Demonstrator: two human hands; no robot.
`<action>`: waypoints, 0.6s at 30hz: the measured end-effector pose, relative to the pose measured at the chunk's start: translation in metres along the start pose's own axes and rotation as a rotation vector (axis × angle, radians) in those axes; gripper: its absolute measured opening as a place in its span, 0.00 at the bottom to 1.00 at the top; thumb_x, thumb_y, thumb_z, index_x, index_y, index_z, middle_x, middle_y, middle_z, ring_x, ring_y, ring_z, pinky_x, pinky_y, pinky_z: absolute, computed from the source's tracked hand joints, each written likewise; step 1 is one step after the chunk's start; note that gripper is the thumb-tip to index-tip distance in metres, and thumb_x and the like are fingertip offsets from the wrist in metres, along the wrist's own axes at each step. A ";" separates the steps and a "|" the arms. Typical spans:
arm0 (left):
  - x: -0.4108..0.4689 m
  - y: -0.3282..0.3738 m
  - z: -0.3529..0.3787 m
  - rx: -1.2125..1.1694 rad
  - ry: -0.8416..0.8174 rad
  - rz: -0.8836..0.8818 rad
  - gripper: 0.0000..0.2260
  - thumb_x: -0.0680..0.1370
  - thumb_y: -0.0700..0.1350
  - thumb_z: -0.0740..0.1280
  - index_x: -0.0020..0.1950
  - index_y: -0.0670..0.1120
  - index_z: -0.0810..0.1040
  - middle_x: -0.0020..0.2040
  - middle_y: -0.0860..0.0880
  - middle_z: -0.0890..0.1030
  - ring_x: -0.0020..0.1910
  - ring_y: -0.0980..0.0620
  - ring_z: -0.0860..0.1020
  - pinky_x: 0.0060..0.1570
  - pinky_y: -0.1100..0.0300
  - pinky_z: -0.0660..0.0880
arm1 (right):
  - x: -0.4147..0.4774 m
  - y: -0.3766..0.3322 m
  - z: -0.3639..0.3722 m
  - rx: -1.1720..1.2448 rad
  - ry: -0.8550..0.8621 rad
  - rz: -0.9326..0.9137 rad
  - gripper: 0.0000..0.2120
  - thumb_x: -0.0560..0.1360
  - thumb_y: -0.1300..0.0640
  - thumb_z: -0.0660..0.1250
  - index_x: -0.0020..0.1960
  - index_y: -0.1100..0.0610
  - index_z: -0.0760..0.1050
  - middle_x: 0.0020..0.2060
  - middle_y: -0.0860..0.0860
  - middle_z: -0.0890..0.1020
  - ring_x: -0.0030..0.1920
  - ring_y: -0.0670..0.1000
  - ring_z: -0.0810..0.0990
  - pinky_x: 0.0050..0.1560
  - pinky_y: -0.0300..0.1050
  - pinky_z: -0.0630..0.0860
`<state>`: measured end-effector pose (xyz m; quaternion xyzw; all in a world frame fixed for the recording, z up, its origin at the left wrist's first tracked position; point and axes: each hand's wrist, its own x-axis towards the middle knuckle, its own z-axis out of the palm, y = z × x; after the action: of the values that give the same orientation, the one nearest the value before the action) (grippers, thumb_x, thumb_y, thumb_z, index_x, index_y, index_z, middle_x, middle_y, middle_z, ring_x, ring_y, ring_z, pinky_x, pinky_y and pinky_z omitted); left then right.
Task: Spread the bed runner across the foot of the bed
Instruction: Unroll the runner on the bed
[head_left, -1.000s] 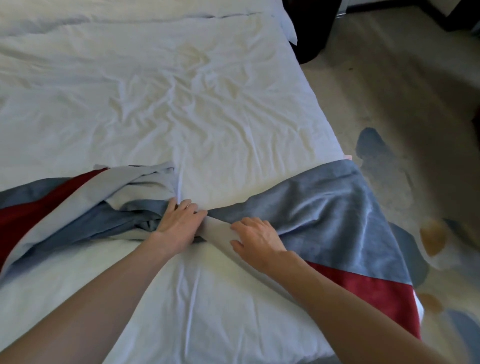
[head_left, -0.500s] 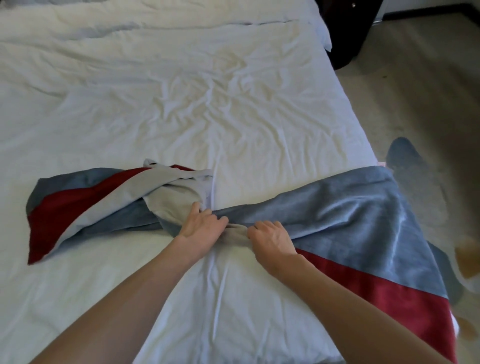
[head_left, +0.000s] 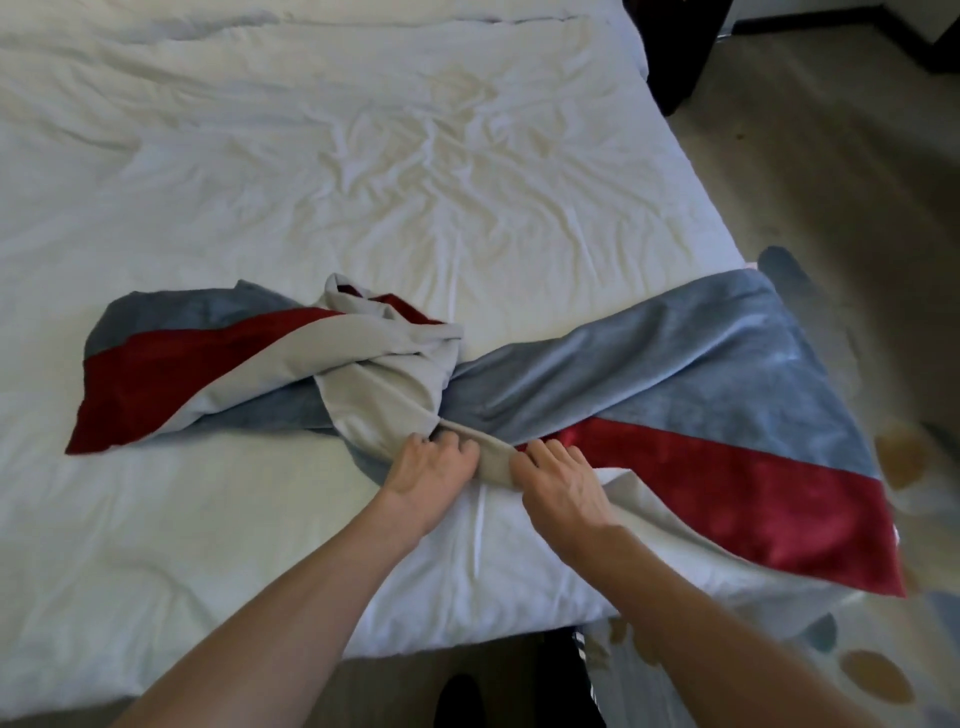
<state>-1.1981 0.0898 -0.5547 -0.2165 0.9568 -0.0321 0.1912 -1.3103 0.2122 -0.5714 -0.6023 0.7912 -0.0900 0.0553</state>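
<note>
A blue, red and grey bed runner lies across the near part of a white bed. Its right half is spread flat and hangs over the bed's right edge. Its left half is bunched and twisted, with the grey lining turned up in the middle. My left hand and my right hand sit side by side on the near edge of the runner at the twist. Both have fingers curled on the grey fabric edge between them.
The bed's foot edge runs just below my forearms. A patterned carpet covers the floor at right. Dark furniture stands beside the bed at top right. A dark shoe shows at the bottom.
The view has pulled back and shifted left, so the runner's whole left end shows. Both hands have drawn the runner's middle nearer to the foot edge, and a red strip now shows on the right half.
</note>
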 end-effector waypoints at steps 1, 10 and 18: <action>-0.005 0.001 0.003 0.012 0.004 0.008 0.11 0.78 0.37 0.54 0.59 0.43 0.68 0.59 0.42 0.74 0.52 0.43 0.78 0.52 0.53 0.67 | -0.007 -0.005 0.004 0.002 0.016 0.011 0.21 0.47 0.72 0.72 0.36 0.57 0.71 0.31 0.52 0.70 0.30 0.54 0.69 0.31 0.46 0.61; -0.015 0.000 0.029 -0.023 0.217 0.108 0.15 0.71 0.46 0.66 0.57 0.45 0.73 0.53 0.45 0.76 0.53 0.44 0.75 0.51 0.52 0.67 | -0.051 -0.029 0.031 0.011 0.029 0.100 0.29 0.56 0.73 0.70 0.56 0.59 0.73 0.37 0.51 0.74 0.33 0.54 0.73 0.31 0.47 0.68; -0.011 -0.011 0.024 0.202 0.204 0.226 0.05 0.66 0.39 0.69 0.35 0.48 0.76 0.32 0.49 0.75 0.35 0.47 0.77 0.50 0.53 0.63 | -0.050 -0.041 0.030 -0.028 0.036 0.206 0.20 0.48 0.75 0.70 0.35 0.59 0.71 0.29 0.53 0.73 0.28 0.56 0.72 0.27 0.46 0.63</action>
<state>-1.1757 0.0852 -0.5720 -0.0829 0.9814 -0.1283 0.1165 -1.2519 0.2474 -0.5934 -0.5167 0.8510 -0.0838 0.0416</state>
